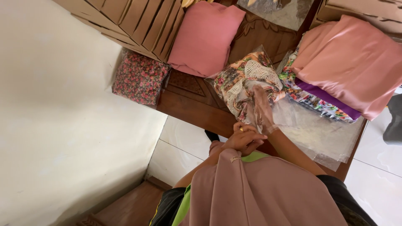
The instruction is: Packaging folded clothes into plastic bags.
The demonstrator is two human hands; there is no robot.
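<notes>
A folded floral garment with white lace trim [243,79] lies on a dark wooden table [188,100], partly inside a clear plastic bag [289,115]. My right hand [261,109] is inside the bag's mouth, fingers stretched flat against the garment and seen through the film. My left hand [245,140], with a ring on one finger, is closed on the bag's near edge at the table's front. Both forearms reach up from my pink-draped body at the bottom.
Several flat clear bags [331,140] lie right of the garment. Behind them is a stack of pink [356,62], purple [326,98] and floral cloth. A pink folded cloth [205,37], a bagged red floral cloth [140,77] and flattened cardboard [138,16] sit by the white wall [54,125].
</notes>
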